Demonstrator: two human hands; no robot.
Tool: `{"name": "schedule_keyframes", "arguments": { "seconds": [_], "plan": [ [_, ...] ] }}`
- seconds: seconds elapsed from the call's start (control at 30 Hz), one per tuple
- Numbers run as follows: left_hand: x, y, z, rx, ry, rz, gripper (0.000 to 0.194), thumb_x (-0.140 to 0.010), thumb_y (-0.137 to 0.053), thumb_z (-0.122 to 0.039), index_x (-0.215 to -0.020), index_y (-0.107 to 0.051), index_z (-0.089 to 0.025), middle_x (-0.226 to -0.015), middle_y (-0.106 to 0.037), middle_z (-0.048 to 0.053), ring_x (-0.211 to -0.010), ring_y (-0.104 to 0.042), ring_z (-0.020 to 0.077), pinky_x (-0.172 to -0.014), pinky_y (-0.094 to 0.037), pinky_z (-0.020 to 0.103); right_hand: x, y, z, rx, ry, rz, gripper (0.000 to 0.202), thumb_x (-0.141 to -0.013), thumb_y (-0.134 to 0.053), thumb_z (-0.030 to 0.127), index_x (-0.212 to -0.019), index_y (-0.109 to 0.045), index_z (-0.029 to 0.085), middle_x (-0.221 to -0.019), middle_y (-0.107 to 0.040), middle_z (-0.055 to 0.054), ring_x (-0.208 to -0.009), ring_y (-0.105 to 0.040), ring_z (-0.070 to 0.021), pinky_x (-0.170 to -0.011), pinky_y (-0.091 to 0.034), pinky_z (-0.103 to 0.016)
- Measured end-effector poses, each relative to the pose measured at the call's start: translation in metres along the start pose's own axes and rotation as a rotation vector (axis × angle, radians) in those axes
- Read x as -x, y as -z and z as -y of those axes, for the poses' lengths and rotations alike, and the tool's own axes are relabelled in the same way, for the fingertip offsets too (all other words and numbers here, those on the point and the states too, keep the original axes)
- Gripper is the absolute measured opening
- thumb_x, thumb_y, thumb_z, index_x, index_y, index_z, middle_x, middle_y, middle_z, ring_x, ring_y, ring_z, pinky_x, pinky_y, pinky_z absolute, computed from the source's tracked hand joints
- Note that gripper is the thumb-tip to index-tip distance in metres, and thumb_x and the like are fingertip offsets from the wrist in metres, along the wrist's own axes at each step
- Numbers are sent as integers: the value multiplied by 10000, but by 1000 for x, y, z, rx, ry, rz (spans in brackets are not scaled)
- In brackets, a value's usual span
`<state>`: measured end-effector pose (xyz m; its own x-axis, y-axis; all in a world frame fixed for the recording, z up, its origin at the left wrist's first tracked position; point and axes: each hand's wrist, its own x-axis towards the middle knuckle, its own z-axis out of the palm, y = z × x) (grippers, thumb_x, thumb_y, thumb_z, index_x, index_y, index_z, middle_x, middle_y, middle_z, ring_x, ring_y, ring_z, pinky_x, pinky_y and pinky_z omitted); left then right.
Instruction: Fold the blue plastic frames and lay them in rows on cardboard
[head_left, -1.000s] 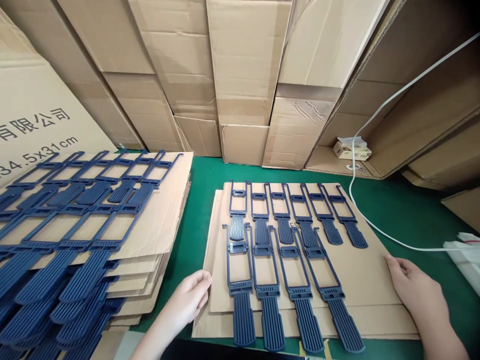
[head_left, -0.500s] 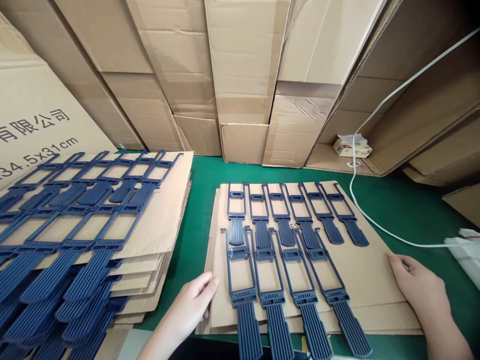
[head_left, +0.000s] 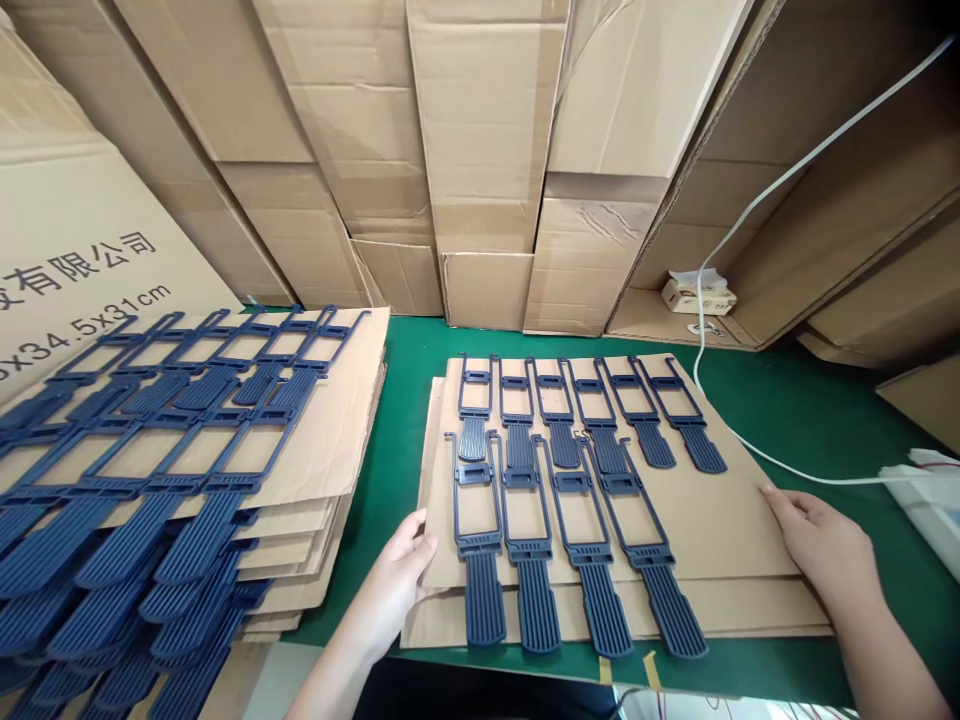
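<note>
A flat cardboard sheet (head_left: 720,525) carries two rows of dark blue plastic frames with ribbed tongues. My left hand (head_left: 401,575) pinches its left edge between thumb and fingers, and my right hand (head_left: 825,545) grips the right edge. In the front row, the ribbed tongues (head_left: 540,605) stick out past the sheet's near edge. The back row of blue frames (head_left: 555,395) lies fully on the cardboard. Beneath it, another cardboard sheet (head_left: 750,608) shows along the near and left sides. I cannot tell how far the held sheet is lifted.
To the left stands a stack of cardboard sheets (head_left: 337,420) layered with more blue frames (head_left: 247,450). Tall cardboard boxes (head_left: 487,150) wall off the back of the green table (head_left: 405,345). A white cable (head_left: 720,430) runs along the right, near a tissue box (head_left: 699,293) and a white bag (head_left: 926,510).
Both hands and the held sheet with its blue frames have shifted away from me, uncovering more of the lower sheet and the table's near edge. The view has also shifted slightly.
</note>
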<state>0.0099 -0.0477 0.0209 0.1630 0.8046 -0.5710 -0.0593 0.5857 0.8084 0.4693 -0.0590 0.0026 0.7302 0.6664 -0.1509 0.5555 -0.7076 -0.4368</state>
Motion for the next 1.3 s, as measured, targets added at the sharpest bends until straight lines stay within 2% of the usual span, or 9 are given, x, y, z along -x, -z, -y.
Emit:
{"name": "schedule_keyframes", "arguments": {
  "seconds": [0.1, 0.33, 0.53, 0.63, 0.8, 0.9, 1.1, 1.23, 1.3],
  "plan": [
    [2, 2, -2, 74, 1, 48, 641, -759, -591, -424, -1291, -292, -228, -1151, -517, 99, -935, -570, 193, -697, -489, 285, 1, 0, 1, -11, 4, 0, 405, -748, -322, 607, -775, -539, 266, -801, -600, -77, -830, -540, -294, -675, -395, -353],
    [15, 2, -12, 96, -17, 18, 660, -752, -608, -398, -1301, -287, -221, -1098, -562, 86, -905, -596, 198, -676, -516, 299, 9, 5, 8, 27, 14, 18, 430, -788, -297, 580, -834, -553, 238, -869, -594, -86, -883, -524, -283, -696, -387, -327],
    [26, 6, -17, 72, -65, -11, 682, -771, -598, -388, -1337, -253, -229, -1086, -574, 71, -888, -598, 171, -627, -511, 244, 18, 17, 17, -19, 19, -26, 422, -803, -317, 553, -840, -577, 222, -872, -595, -89, -852, -524, -278, -665, -376, -325],
    [33, 8, -26, 65, -97, -21, 696, -741, -631, -375, -1326, -286, -222, -1097, -573, 73, -922, -591, 192, -669, -521, 269, 19, 26, 24, -39, 5, -45, 399, -794, -354, 537, -843, -589, 219, -870, -599, -79, -827, -528, -265, -644, -372, -319],
    [46, 12, -48, 59, -173, -101, 680, -704, -657, -318, -1296, -341, -206, -1082, -587, 89, -866, -608, 209, -575, -518, 247, 16, 41, 33, -96, 50, -98, 417, -772, -388, 561, -809, -600, 204, -771, -597, -59, -725, -530, -239, -581, -350, -312],
    [53, 18, -63, 61, -228, -131, 637, -680, -660, -279, -1256, -403, -188, -1040, -605, 89, -826, -617, 218, -542, -520, 250, 19, 49, 48, -156, 98, -124, 405, -759, -420, 529, -820, -616, 179, -754, -598, -67, -690, -526, -226, -550, -328, -301],
    [72, 38, -93, 44, -324, -333, 501, -688, -604, -142, -1176, -490, -144, -931, -633, 73, -665, -616, 166, -484, -512, 224, 28, 59, 93, -194, 189, -132, 329, -778, -459, 414, -841, -640, 146, -783, -604, -67, -726, -516, -205, -572, -318, -275],
    [88, 54, -112, 57, -395, -384, 357, -715, -553, -61, -1071, -538, -73, -834, -642, 48, -630, -596, 116, -506, -509, 183, 35, 52, 124, -242, 291, -88, 305, -813, -454, 387, -844, -633, 142, -801, -607, -52, -718, -520, -178, -582, -319, -252],
    [93, 66, -121, 25, -450, -458, 300, -722, -516, -22, -1019, -556, -37, -796, -640, 46, -612, -583, 99, -502, -500, 170, 45, 44, 142, -267, 346, -65, 302, -824, -447, 380, -842, -625, 137, -791, -603, -53, -693, -514, -170, -583, -318, -246]
  ]
}}
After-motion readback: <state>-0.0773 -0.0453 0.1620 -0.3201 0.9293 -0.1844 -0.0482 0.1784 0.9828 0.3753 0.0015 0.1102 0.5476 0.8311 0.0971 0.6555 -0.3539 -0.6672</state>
